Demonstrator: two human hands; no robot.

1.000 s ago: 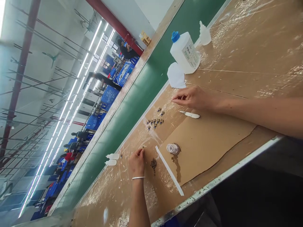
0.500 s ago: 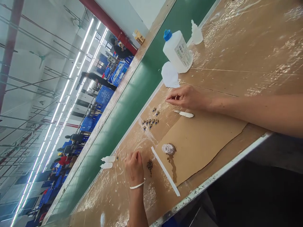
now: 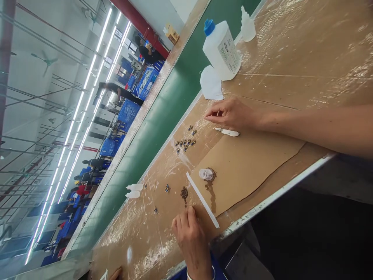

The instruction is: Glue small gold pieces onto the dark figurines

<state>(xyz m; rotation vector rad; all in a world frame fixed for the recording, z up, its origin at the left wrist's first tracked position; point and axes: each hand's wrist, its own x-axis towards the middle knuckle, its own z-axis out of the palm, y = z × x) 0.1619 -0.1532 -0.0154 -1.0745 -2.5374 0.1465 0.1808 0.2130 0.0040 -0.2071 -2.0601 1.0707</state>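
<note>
My left hand, a pale band at its wrist, rests low on the table with fingers curled and drawn together. What its fingertips hold, if anything, is hidden. Just beyond them lies a small pile of dark brownish parts. My right hand is closed in a pinch above the table; anything in it is too small to make out. Beside it lies a white-handled pointed tool. Several small blue-and-gold pieces are grouped ahead of my right hand, with a few more ahead of my left hand.
A brown board carries a small clear cup beside a wet stain. A white strip lies along its edge. A blue-capped bottle stands far right; small white bottles lie left. Another person's hand shows bottom left.
My left hand has moved toward the near table edge and right, uncovering small blue-and-gold pieces. My right hand stays nearly still. The view has shifted slightly, and another person's hand appears at bottom left.
</note>
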